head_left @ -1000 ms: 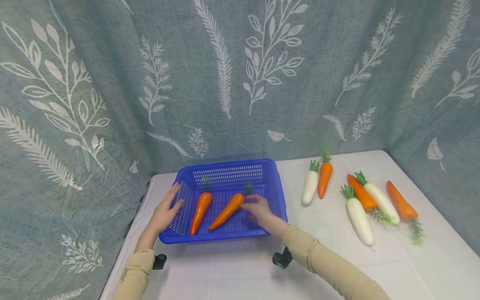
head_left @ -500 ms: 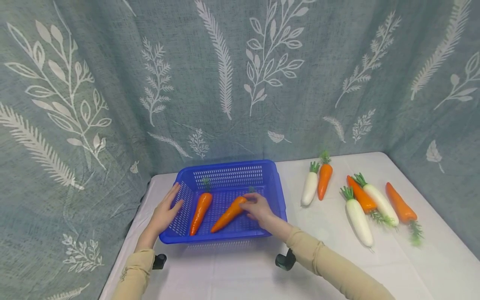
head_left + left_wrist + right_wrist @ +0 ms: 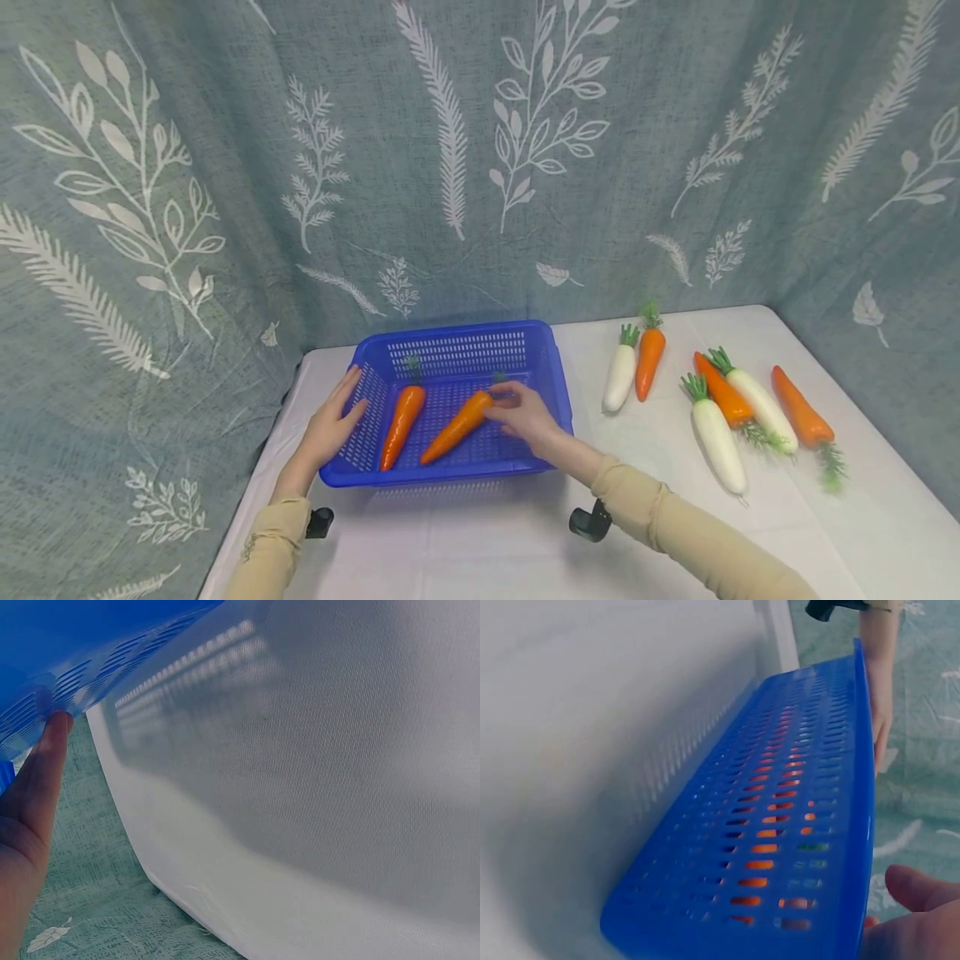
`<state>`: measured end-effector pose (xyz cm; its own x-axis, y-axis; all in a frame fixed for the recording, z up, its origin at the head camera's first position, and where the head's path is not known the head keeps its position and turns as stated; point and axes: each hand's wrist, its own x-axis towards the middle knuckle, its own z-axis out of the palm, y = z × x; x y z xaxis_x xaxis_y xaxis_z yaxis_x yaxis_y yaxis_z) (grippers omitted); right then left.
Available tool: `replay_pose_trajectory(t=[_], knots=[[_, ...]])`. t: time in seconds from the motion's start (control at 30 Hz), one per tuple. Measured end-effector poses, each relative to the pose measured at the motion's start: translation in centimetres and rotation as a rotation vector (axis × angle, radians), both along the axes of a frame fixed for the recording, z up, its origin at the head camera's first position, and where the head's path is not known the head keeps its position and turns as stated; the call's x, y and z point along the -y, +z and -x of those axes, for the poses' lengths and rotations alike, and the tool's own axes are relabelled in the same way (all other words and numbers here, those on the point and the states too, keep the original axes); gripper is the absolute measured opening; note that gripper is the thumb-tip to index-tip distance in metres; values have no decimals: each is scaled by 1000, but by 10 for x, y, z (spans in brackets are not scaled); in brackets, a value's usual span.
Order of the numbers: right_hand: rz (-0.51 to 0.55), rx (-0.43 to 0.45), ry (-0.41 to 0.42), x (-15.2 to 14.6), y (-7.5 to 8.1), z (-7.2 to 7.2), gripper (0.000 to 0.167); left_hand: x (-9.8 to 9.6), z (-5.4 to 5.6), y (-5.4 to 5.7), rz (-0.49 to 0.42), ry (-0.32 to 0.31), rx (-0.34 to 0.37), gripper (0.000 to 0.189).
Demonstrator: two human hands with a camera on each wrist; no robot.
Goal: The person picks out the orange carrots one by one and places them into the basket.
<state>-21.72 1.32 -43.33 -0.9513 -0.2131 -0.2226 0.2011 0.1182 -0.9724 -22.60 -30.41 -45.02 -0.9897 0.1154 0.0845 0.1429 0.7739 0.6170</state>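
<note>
In the head view a blue mesh basket (image 3: pixel 442 477) holds two carrots. The left carrot (image 3: pixel 402 427) points its tip toward the front; the right carrot (image 3: pixel 456 428) lies slanted. My left hand (image 3: pixel 330 423) rests with extended fingers along the basket's left side, and in the left wrist view one finger (image 3: pixel 54 746) touches the slotted wall. My right hand (image 3: pixel 527 419) is over the basket's right half, thumb and forefinger apart right at the slanted carrot's thick end, covering part of its green top. In the right wrist view the basket's side hides most of the fingers; the thumb (image 3: pixel 911 889) shows.
To the right on the white table (image 3: pixel 630 517) lie a white radish (image 3: pixel 620 375) beside a carrot (image 3: pixel 649 362), a front radish (image 3: pixel 720 442), another carrot (image 3: pixel 723 392) against a radish (image 3: pixel 763 406), and a far-right carrot (image 3: pixel 801 406). A leaf-patterned curtain (image 3: pixel 465 167) hangs behind.
The slanted carrot has shifted slightly under my right hand, then stayed nearly still. My right hand and forearm have drifted a little right. My left hand has stayed put.
</note>
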Motion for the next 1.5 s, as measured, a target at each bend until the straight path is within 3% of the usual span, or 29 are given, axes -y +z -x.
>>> replay_pose_trajectory(t=[0.27, 0.5, 0.77, 1.13, 1.5], knots=[[-19, -80, 149, -17, -2, -2, 45, 1, 0, 0, -9, 0, -5, 56], [4, -255, 226, -39, 1, -3, 47, 1, 0, -2, -13, 3, 0, 56], [45, -253, 272, -67, -2, 9, 50, 1, 0, -1, -9, 3, -7, 55], [104, -252, 169, -94, 0, 18, 51, 2, 2, -4, -17, 4, -4, 56], [-3, -316, -70, -126, -6, 30, 47, 2, 3, -5, -21, 0, -15, 56]])
